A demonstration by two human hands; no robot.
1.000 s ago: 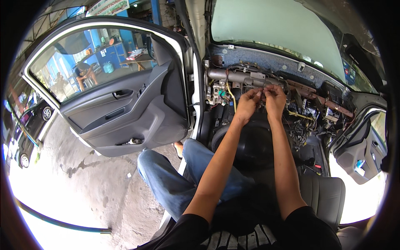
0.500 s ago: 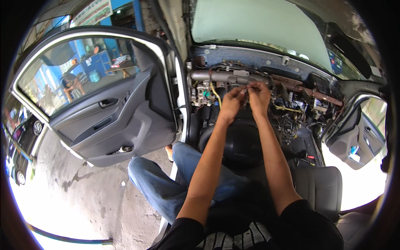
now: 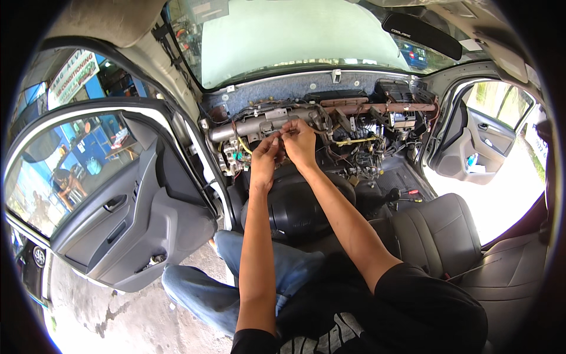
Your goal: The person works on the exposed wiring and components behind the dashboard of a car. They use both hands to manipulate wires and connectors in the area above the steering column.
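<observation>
My left hand (image 3: 266, 152) and my right hand (image 3: 299, 141) meet at the exposed dashboard, just below a grey metal crossbeam (image 3: 230, 130). The fingers of both are pinched together on something small, too hidden to make out. Left of them are a metal bracket cluster with a green connector (image 3: 238, 156) and a yellow cable (image 3: 243, 144). Beneath my forearms is a rounded black steering wheel or cover (image 3: 295, 209), largely in shadow.
An open driver's door (image 3: 135, 230) stands left, with a seated person (image 3: 66, 186) beyond its window. Right are wiring (image 3: 359, 159), black seats (image 3: 436, 236), an open passenger door (image 3: 454, 156) and tools (image 3: 407, 194) on the floor. The windshield (image 3: 295, 38) spans the top.
The view has swung right and up, showing more windshield and cabin. Both hands remain together at the crossbeam, their fingers slightly shifted, with my right hand now a little higher than my left.
</observation>
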